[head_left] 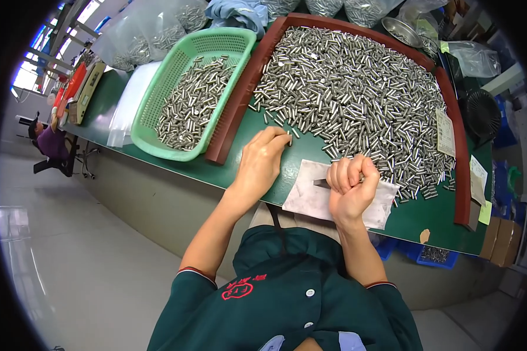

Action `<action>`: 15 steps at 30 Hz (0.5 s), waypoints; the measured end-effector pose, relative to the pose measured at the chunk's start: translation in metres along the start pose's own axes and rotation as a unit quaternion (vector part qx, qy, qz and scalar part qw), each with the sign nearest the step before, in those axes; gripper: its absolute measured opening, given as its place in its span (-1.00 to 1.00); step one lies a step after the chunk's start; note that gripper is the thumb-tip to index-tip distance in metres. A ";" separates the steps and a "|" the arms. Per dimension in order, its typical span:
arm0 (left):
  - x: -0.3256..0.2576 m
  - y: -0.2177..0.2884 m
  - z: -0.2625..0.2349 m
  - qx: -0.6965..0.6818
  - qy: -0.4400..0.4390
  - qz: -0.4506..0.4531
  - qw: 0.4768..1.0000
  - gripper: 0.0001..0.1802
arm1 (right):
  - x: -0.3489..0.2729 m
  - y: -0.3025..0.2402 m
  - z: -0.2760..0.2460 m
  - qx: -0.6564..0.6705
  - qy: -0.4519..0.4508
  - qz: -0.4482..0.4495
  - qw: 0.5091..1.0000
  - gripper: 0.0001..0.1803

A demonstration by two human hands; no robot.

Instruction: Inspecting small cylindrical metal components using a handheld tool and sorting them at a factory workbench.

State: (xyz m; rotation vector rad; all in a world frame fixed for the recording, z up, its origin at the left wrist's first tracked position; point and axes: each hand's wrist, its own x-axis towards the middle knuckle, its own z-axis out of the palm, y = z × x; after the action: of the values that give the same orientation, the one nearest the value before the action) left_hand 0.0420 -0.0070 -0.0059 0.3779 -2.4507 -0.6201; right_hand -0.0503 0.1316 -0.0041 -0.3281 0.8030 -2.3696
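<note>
So the green table (287, 175) takes up most of the view, and the biggest thing on it is a huge heap of small metal pins (357, 99) fenced in by a dark red rubber border (240, 105), up around 12 to 1 o'clock. At 11 o'clock there's a green plastic basket (158, 105) partly filled with the same pins. Near centre a pale cloth (310, 196) lies flat on the table. The right hand (350, 186) rests on it, curled into a fist around a thin dark metal tool (322, 182). The left hand (262, 159) sits just left of that, fingers bent narrow, pinching a pin at the heap's edge.
</note>
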 end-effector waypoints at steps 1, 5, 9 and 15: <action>0.002 0.004 -0.002 -0.044 0.005 -0.027 0.999 -0.80 | 0.000 0.000 0.000 0.001 -0.002 0.000 1.000 -0.61; 0.004 -0.008 -0.012 0.036 0.031 -0.047 0.998 -0.80 | 0.000 -0.001 0.000 0.000 -0.003 0.002 1.000 -0.61; 0.007 -0.007 -0.013 0.042 0.010 -0.044 0.998 -0.79 | 0.000 -0.001 0.000 0.004 -0.005 0.003 1.000 -0.61; 0.018 -0.006 0.001 0.047 -0.017 0.026 0.998 -0.79 | 0.000 0.000 -0.001 0.007 -0.004 0.002 1.000 -0.61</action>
State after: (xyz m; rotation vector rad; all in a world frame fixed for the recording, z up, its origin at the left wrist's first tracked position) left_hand 0.0278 -0.0195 -0.0011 0.3417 -2.5210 -0.4945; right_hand -0.0505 0.1324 -0.0048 -0.3288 0.7836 -2.3667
